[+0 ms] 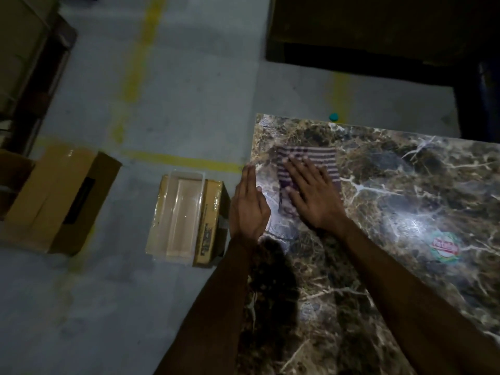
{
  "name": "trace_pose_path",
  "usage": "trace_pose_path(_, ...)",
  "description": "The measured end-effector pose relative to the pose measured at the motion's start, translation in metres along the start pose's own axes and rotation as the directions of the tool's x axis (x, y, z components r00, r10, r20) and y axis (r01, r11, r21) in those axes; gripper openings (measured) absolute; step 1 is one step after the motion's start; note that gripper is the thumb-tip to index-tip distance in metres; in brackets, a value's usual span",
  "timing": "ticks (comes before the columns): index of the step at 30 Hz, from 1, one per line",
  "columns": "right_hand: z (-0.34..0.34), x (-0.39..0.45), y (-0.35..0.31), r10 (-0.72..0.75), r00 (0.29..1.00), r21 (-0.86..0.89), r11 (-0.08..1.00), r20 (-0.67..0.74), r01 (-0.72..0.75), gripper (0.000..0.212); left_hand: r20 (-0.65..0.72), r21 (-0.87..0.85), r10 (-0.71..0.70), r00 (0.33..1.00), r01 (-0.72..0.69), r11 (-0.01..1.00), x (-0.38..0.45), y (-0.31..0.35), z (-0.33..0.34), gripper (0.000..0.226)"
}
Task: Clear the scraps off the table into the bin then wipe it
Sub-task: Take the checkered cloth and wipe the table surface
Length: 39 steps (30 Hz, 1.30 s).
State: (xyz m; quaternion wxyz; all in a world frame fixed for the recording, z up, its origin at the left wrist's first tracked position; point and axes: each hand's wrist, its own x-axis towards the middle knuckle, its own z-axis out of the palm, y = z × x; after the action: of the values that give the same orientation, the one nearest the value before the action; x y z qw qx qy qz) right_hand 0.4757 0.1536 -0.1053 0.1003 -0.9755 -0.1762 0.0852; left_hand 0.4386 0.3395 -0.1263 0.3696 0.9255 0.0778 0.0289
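Note:
A striped purple-and-white cloth (322, 156) lies flat near the far left corner of the dark marble table (392, 201). My right hand (311, 196) presses on the cloth with straight, spread fingers. At the table's left edge my left hand (249, 207) is held flat and on its side, fingers straight, empty. A clear plastic bin (178, 215) sits on the floor just left of the table, resting on a cardboard box (209, 231). I make out no scraps on the table.
A round red-and-green sticker (446, 247) sits on the table at the right. An open cardboard box (62, 198) lies on the floor further left. A small teal object (334, 116) lies beyond the table's far edge. Dark furniture (378, 28) stands at the back.

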Motion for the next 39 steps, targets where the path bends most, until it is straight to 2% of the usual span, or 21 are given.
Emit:
trace_pose_path(3, -0.001, 0.044, -0.006, 0.125, 0.99, 0.047, 0.991, -0.066, -0.122, 0.064, -0.011, 0.023, -0.06, 0.998, 0.061, 0.998, -0.001, 0.003, 0.001, 0.063)
trace_pose_path(5, 0.0, 0.071, -0.026, 0.114, 0.991, 0.059, 0.992, -0.063, -0.111, 0.065, -0.012, 0.02, -0.078, 0.997, 0.079, 0.997, -0.001, 0.003, 0.0, 0.063)
trace_pose_path(9, 0.01, 0.066, -0.054, -0.092, 0.995, -0.015, 0.996, -0.037, 0.091, 0.062, -0.032, 0.001, -0.063, 0.997, 0.063, 0.998, 0.0, 0.001, -0.002, 0.058)
trace_pose_path(11, 0.012, 0.045, -0.045, -0.192, 0.981, -0.016, 0.981, -0.002, 0.192, 0.06, -0.022, 0.026, -0.051, 0.998, 0.052, 0.998, -0.001, -0.002, -0.003, 0.061)
trace_pose_path(13, 0.008, 0.031, -0.025, -0.233, 0.972, -0.026, 0.972, 0.013, 0.233, 0.059, -0.009, 0.013, -0.043, 0.999, 0.044, 0.999, -0.001, -0.001, -0.005, 0.064)
trace_pose_path(18, -0.004, 0.061, -0.021, -0.018, 0.999, 0.014, 1.0, -0.038, 0.019, 0.063, -0.027, -0.011, -0.064, 0.998, 0.064, 0.998, -0.003, 0.004, -0.009, 0.074)
trace_pose_path(20, -0.005, 0.078, -0.034, -0.001, 1.0, 0.028, 1.0, -0.031, 0.002, 0.066, -0.021, -0.046, -0.083, 0.996, 0.082, 0.996, -0.005, 0.006, -0.01, 0.076)
trace_pose_path(22, -0.001, 0.082, -0.044, -0.076, 0.997, 0.012, 0.997, 0.005, 0.076, 0.068, -0.053, -0.093, -0.094, 0.994, 0.089, 0.992, -0.009, 0.007, -0.01, 0.079)
trace_pose_path(24, 0.006, 0.067, -0.044, -0.21, 0.977, -0.015, 0.977, 0.032, 0.211, 0.066, -0.109, -0.121, -0.083, 0.991, 0.069, 0.99, -0.01, 0.007, -0.009, 0.073)
trace_pose_path(26, 0.011, 0.045, -0.034, -0.346, 0.937, -0.032, 0.937, 0.049, 0.347, 0.063, -0.13, -0.119, -0.076, 0.989, 0.061, 0.991, -0.009, 0.008, -0.008, 0.07)
trace_pose_path(28, 0.01, 0.028, -0.015, -0.395, 0.917, -0.029, 0.917, 0.06, 0.397, 0.062, -0.117, -0.057, -0.038, 0.992, 0.031, 0.998, -0.007, 0.008, -0.007, 0.068)
trace_pose_path(30, 0.004, 0.024, 0.002, -0.325, 0.945, -0.031, 0.945, 0.034, 0.326, 0.062, -0.094, 0.074, 0.05, 0.994, -0.043, 0.996, -0.007, 0.006, -0.004, 0.065)
trace_pose_path(32, -0.002, 0.039, 0.008, -0.163, 0.986, -0.013, 0.987, -0.029, 0.163, 0.062, -0.042, 0.22, 0.139, 0.989, -0.127, 0.967, -0.006, 0.004, -0.002, 0.069)
trace_pose_path(34, -0.008, 0.067, 0.001, -0.025, 0.998, 0.015, 1.0, -0.061, 0.026, 0.064, -0.006, 0.287, 0.183, 0.983, -0.174, 0.942, -0.005, 0.002, 0.0, 0.067)
trace_pose_path(36, -0.009, 0.092, -0.016, 0.011, 0.999, 0.038, 0.999, -0.049, -0.009, 0.067, 0.007, 0.293, 0.188, 0.982, -0.182, 0.939, -0.005, 0.0, 0.002, 0.061)
trace_pose_path(39, -0.003, 0.1, -0.035, -0.049, 0.998, -0.012, 0.999, -0.034, 0.049, 0.066, -0.017, 0.235, 0.153, 0.988, -0.145, 0.961, -0.003, 0.002, 0.001, 0.058)
